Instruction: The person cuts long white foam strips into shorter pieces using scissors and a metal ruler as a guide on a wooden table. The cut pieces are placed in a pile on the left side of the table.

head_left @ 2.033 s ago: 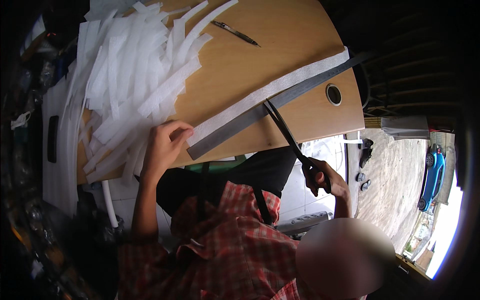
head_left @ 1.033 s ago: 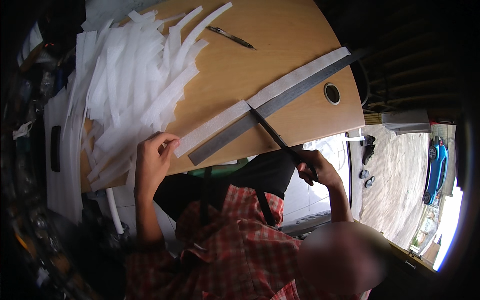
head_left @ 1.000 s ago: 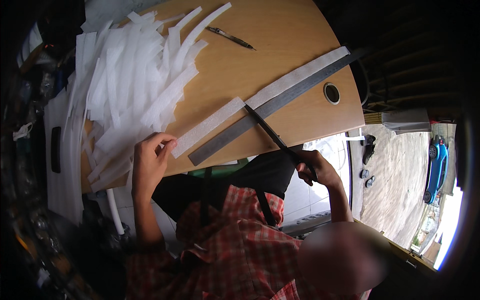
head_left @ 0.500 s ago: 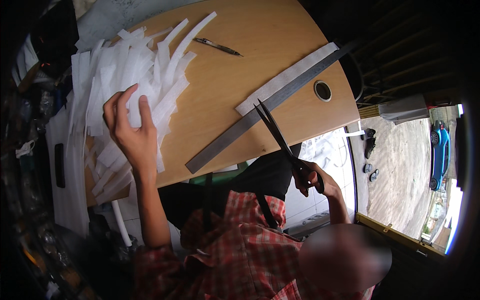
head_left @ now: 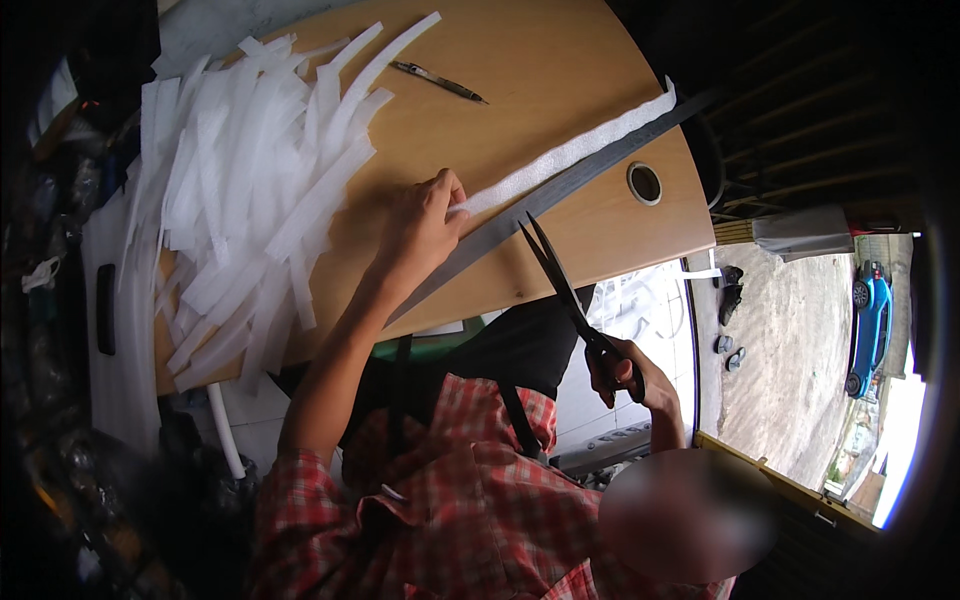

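Note:
My left hand pinches the near end of a white foam strip, which runs slantwise across the table with a slight wave in it and its far tip curled up. Alongside the strip lies a long dark metal ruler, partly covered by my left wrist. My right hand grips black scissors by the handles, off the table's near edge, with the blades slightly apart and pointing at the ruler. A large heap of cut white foam strips covers the table's left side.
A pen lies on the wooden table beyond my left hand. At the table's right end is a round cable hole. White scraps lie on the tiled floor. Outside the doorway stands a blue car.
My left hand has moved right from over the heap and taken hold of the strip's near end. The strip has shifted and become wavy. The scissors stay nearly in place.

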A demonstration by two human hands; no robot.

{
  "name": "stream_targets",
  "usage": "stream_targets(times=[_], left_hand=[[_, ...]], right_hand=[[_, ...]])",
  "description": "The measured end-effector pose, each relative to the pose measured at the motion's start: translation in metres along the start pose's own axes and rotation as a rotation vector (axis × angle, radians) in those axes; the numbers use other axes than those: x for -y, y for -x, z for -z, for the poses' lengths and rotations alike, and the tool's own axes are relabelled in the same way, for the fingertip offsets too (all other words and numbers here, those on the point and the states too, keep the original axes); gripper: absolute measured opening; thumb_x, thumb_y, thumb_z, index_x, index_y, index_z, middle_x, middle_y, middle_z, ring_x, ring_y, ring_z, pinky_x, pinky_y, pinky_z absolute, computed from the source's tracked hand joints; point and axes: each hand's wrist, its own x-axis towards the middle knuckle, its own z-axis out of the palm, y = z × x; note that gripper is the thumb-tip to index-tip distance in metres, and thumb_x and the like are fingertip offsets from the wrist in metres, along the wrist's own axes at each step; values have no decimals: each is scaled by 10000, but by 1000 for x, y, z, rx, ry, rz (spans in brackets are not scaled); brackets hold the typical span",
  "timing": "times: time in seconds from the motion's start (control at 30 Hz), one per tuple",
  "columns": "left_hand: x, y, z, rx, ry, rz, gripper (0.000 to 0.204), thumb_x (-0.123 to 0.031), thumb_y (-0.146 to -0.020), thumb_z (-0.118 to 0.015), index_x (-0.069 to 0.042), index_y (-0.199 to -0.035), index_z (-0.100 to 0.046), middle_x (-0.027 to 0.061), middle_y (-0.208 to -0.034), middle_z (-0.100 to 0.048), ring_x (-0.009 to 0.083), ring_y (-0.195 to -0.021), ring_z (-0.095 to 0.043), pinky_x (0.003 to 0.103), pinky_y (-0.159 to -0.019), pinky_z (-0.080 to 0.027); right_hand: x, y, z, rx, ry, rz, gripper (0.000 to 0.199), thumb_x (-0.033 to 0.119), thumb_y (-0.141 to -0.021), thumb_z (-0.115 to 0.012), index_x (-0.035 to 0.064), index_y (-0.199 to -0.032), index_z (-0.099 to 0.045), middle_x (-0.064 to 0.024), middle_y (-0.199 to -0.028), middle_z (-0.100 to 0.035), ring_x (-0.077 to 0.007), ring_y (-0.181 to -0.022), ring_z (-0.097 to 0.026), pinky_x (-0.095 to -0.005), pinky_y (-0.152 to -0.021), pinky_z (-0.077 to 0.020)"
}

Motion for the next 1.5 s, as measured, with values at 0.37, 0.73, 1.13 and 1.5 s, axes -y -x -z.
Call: stream_targets(times=[0.37,0.73,1.13,1.5], left_hand=[[22,86,60,-54,183,277,98,-80,-942,-662,-15,-1012,-643,98,-845,-711,165,-737,-670,293,-691,-498],[16,120,76,-115,478,363,83,-53,-997,-611,10,-1052,-613,33,-945,-666,34,-734,-548,206,-633,-434],[19,132,74,-133,153,299,77,-31,-980,-605,19,-1028,-640,108,-825,-707,108,-755,-644,266,-701,-497],[22,137,80,-170,138,277,92,-48,-973,-626,24,-1027,-641,104,-816,-702,110,-671,-577,277,-632,-468]], right_hand=[[6,-22,3,86,195,67,1008,994,-693,-398,8,-849,-539,-29,-607,-550,-134,-551,-601,-287,-497,-467],[17,-27,3,114,158,69,995,981,-703,-420,6,-854,-548,-30,-596,-542,-138,-525,-594,-284,-484,-463],[20,-40,8,80,153,86,915,894,-787,-484,-15,-860,-572,-17,-580,-531,-126,-496,-571,-276,-454,-452],[15,-41,8,8,147,40,755,712,-861,-631,-42,-908,-617,3,-533,-495,-106,-434,-531,-260,-416,-413]])
